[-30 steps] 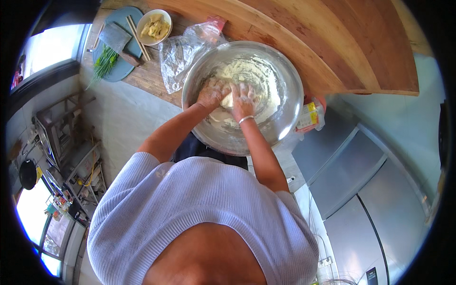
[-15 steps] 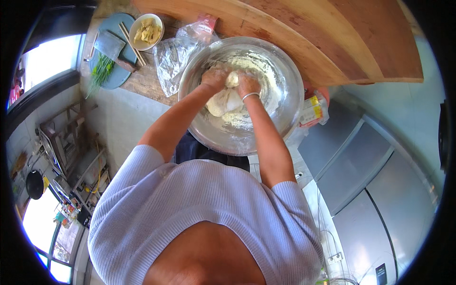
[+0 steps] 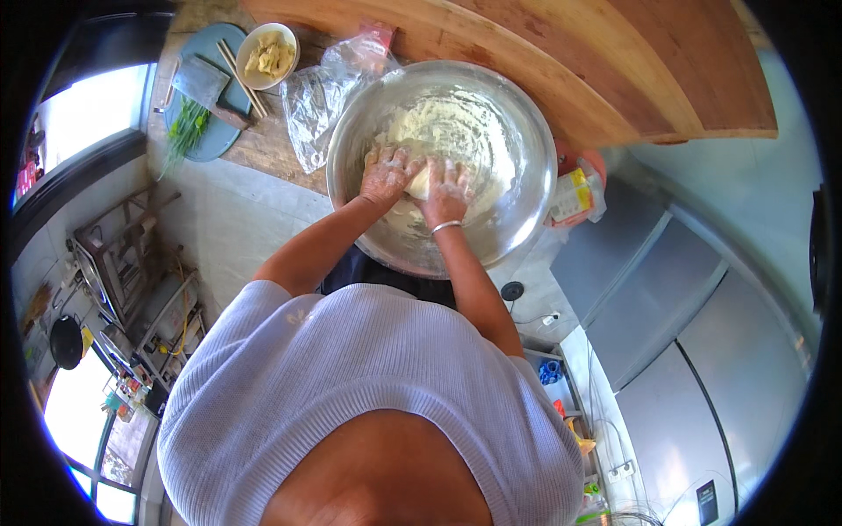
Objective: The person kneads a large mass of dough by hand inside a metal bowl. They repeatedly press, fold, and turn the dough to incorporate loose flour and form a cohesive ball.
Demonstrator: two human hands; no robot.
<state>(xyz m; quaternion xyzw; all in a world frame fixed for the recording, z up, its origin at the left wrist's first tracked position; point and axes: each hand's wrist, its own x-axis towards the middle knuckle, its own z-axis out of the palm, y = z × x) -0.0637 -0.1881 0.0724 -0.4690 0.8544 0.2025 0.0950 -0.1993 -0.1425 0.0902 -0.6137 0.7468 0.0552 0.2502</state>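
Head view, looking straight down: your two hands work inside a large steel bowl (image 3: pixel 517 149) that sits on a wooden counter (image 3: pixel 263 149).

Left hand (image 3: pixel 386 171): palm down on the dough (image 3: pixel 421 182), fingers (image 3: pixel 375 159) slightly spread and lightly curled, coated in flour. The fingertips press into the pale mass. The hand holds nothing apart from the dough under it.

Right hand (image 3: pixel 445 195): palm down just beside the left hand, fingers close together and pointed away from you, also floured. It presses on the same lump of dough. A thin bracelet (image 3: pixel 445 227) circles the wrist. Whether the two thumbs touch cannot be told.

Dough: it lies near the middle of the bowl, partly covered by both hands. Loose flour and scraps (image 3: pixel 456 131) cling to the bowl wall beyond the hands.

Surroundings:
- A clear plastic bag (image 3: pixel 320 96) lies crumpled against the left side of the bowl.
- A blue board (image 3: pixel 206 145) lies further left, carrying a cleaver (image 3: pixel 200 81) and green stalks (image 3: pixel 184 131).
- A small bowl (image 3: pixel 267 54) of pale food rests at the edge of the board, with chopsticks (image 3: pixel 243 79) beside it.
- A yellow packet (image 3: pixel 572 195) lies just right of the steel bowl.
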